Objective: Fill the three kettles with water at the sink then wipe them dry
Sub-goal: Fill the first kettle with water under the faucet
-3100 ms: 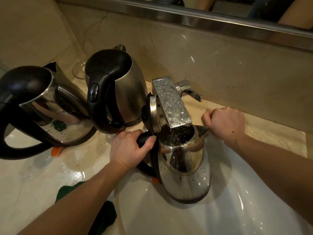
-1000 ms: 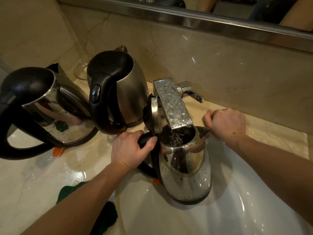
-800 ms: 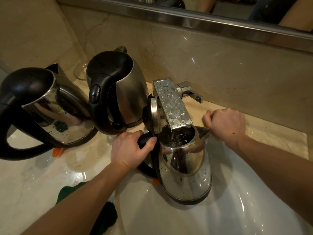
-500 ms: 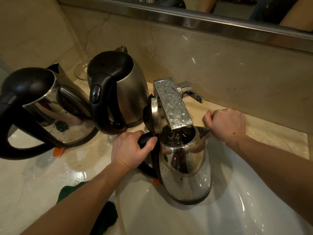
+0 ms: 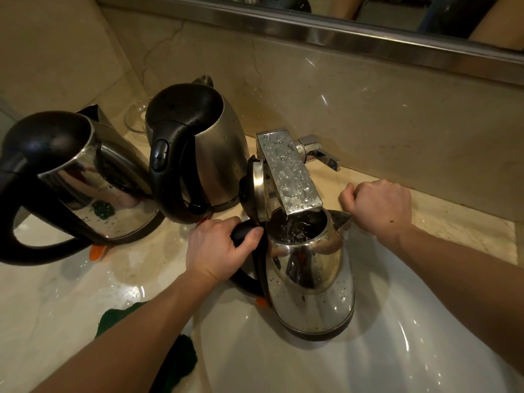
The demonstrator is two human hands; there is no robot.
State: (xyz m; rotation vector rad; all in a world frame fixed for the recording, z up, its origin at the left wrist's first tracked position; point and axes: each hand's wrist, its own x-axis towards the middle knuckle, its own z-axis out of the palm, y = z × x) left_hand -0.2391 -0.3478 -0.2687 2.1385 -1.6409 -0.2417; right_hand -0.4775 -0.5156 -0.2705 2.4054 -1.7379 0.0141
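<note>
A shiny steel kettle [image 5: 312, 293] with its lid [image 5: 256, 191] flipped up stands in the white sink [image 5: 397, 350] under the flat chrome faucet [image 5: 287, 171]. Water runs from the spout into its open top. My left hand [image 5: 219, 248] grips its black handle. My right hand [image 5: 378, 205] is a closed fist resting on the counter just right of the kettle's spout, holding nothing. Two more steel kettles stand on the counter to the left, one brushed [image 5: 209, 148] behind, one mirror-shiny [image 5: 93, 177] at the far left, both with lids down.
A dark green cloth [image 5: 175, 361] lies on the counter at the sink's near left edge, partly under my left forearm. The faucet lever [image 5: 323, 156] sticks out to the right. A clear glass dish [image 5: 136, 120] sits behind the kettles. The marble wall and mirror frame rise behind.
Nothing has shifted; both hands and the kettle stay in place while water keeps running into the kettle.
</note>
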